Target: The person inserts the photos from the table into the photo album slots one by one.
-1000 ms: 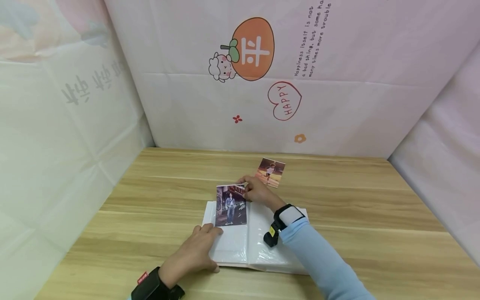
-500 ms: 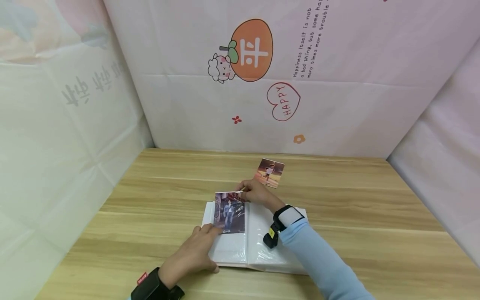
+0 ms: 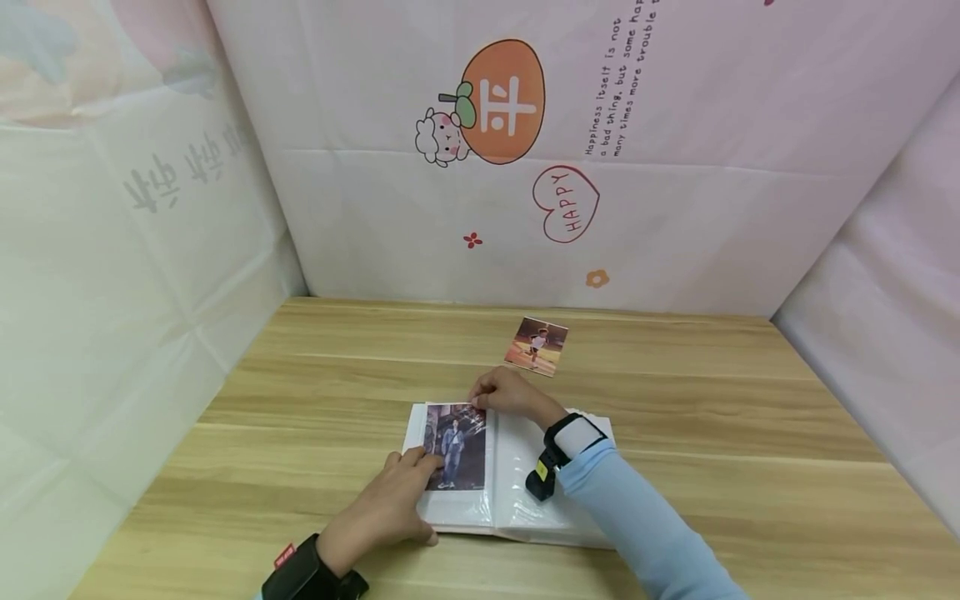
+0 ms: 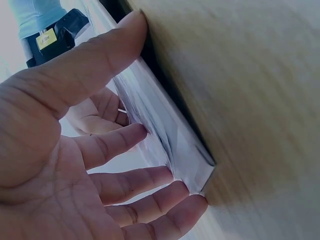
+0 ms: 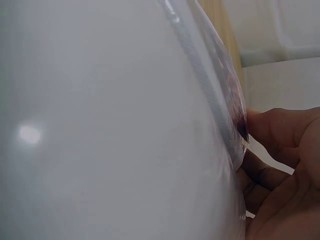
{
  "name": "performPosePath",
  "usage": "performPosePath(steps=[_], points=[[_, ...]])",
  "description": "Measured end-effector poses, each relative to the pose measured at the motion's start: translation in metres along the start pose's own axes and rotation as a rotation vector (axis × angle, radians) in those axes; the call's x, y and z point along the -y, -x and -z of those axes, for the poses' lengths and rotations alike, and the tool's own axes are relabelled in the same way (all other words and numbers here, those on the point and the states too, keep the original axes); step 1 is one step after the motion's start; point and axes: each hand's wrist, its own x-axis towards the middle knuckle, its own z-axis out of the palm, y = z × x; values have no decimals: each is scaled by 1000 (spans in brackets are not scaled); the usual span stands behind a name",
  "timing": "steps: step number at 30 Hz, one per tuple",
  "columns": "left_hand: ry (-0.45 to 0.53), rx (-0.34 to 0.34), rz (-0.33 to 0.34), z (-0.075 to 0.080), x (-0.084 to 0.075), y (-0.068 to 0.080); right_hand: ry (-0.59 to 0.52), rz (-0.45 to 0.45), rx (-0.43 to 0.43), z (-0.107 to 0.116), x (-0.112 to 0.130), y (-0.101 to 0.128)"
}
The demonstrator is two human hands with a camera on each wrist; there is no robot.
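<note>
A photo album lies spread on the table, its pages covered with clear plastic sleeves. On the left page is a photo of a standing person in blue clothes, its top edge near the page's top edge. My right hand pinches this photo at its upper right corner; thumb and finger meet there in the right wrist view. At the page's left side rests my left hand, fingertips on the page and the photo's lower left. Its thumb lies along the album's near edge.
A second photo of a person in a white top lies on the wooden table beyond the album. White printed sheets stand as walls behind and at both sides.
The photo has slid down the left page toward me, with my right hand following it a little downward. My left hand has stayed in place, and the photo now reaches under its fingertips.
</note>
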Motion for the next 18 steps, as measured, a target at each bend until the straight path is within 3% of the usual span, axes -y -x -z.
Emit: performPosePath(steps=[18], points=[[-10,-13,-13,1,-1,0,50,76,28,-2,3,4]])
